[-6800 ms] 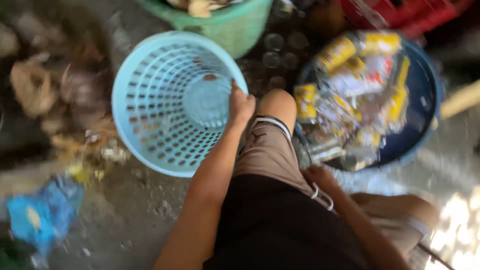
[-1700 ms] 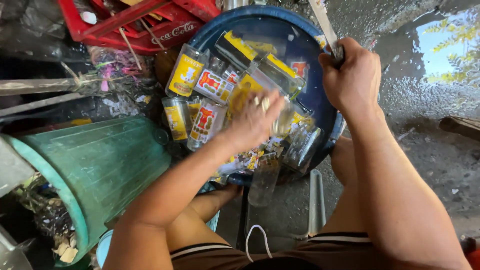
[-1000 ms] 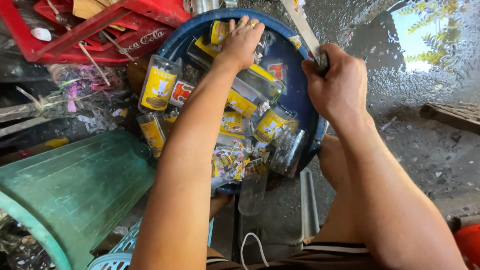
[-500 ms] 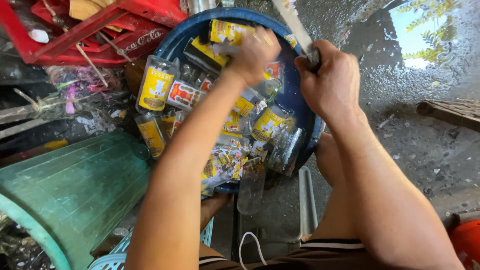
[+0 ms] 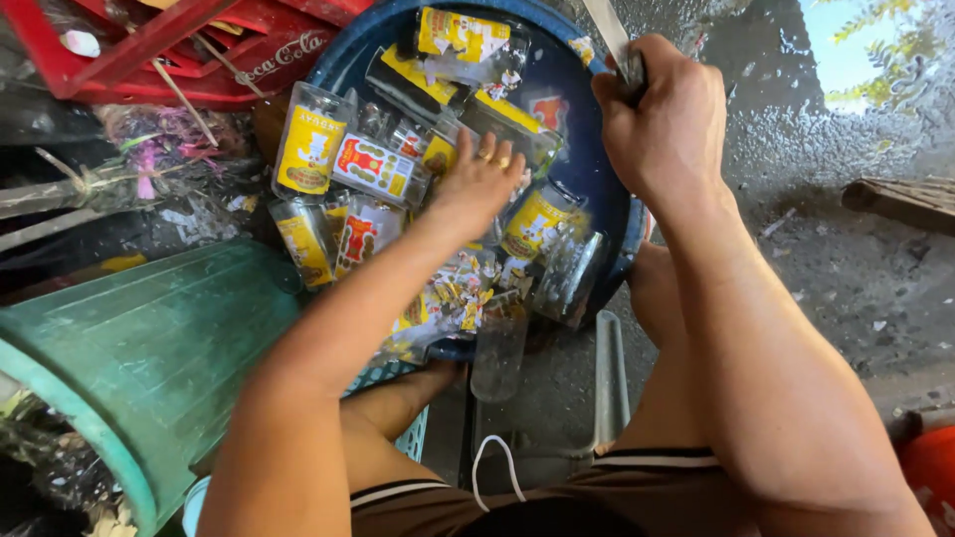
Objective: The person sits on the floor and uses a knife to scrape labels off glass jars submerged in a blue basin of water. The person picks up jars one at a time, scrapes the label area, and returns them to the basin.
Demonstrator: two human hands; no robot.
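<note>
A round blue basin (image 5: pixel 587 94) holds several clear glass bottles with yellow and red labels (image 5: pixel 308 149) and a heap of torn label scraps (image 5: pixel 453 298). My left hand (image 5: pixel 477 179) reaches into the middle of the basin, fingers curled over a bottle among the pile. My right hand (image 5: pixel 657 114) is at the basin's right rim, fist closed around the handle of a knife (image 5: pixel 609 35) whose blade points up and away.
A green plastic bin (image 5: pixel 129 368) lies at the lower left. A red crate (image 5: pixel 189 45) stands at the top left beside debris. Wet concrete ground (image 5: pixel 846 259) lies to the right. A light blue basket's edge (image 5: pixel 403 438) shows under my leg.
My left hand has drawn back from the far side of the basin toward its middle. My right hand stays at the rim with the knife.
</note>
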